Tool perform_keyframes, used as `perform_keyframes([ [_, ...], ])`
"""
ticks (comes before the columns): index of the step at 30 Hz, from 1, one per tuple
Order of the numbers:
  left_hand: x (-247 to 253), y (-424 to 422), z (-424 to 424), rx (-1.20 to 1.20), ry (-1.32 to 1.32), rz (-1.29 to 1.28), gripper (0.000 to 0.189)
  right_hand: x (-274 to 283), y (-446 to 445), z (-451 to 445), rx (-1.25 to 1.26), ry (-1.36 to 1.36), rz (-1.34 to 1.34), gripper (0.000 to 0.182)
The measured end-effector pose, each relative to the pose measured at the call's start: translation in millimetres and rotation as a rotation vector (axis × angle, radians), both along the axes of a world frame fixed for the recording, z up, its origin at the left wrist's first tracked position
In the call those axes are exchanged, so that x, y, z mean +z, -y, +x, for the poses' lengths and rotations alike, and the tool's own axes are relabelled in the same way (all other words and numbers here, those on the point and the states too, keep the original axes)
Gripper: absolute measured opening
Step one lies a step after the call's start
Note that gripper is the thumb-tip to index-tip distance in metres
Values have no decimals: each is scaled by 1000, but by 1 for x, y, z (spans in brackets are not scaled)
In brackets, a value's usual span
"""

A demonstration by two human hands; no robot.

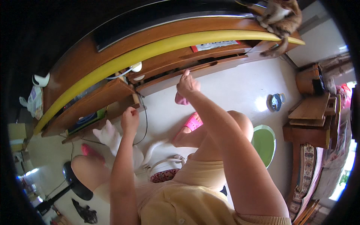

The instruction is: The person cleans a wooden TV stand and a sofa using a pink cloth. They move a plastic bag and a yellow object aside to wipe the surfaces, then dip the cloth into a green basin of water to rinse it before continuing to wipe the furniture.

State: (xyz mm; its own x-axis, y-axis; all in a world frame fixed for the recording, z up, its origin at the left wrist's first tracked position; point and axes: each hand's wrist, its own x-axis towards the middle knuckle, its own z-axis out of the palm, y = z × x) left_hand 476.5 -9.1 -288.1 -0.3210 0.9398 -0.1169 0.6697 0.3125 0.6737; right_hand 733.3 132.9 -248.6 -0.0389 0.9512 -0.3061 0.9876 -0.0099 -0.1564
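Observation:
My right hand is at the top edge of a long wooden drawer front below the cabinet. A pink cloth hangs from under its palm, and one finger points along the wood. My left hand is curled into a fist beside the corner of a lower wooden shelf. Nothing shows in that fist, and whether it touches the wood is unclear. Just left of my left forearm sits a white cat, partly hidden by the arm.
A yellow foam strip lines the cabinet top, where a brown cat sits. A green basin, a blue bowl and a patterned bag stand on the floor. A black cable crosses it. Wooden furniture stands right.

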Motion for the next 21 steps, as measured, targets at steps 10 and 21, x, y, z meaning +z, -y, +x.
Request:
perform_keyframes([
  [10,-2,9,-8,646,880,-313,46,17,-6,5,289,174,-138,52],
  [21,-77,35,21,242,515,-194,53,14,22,38,364,174,-47,43],
])
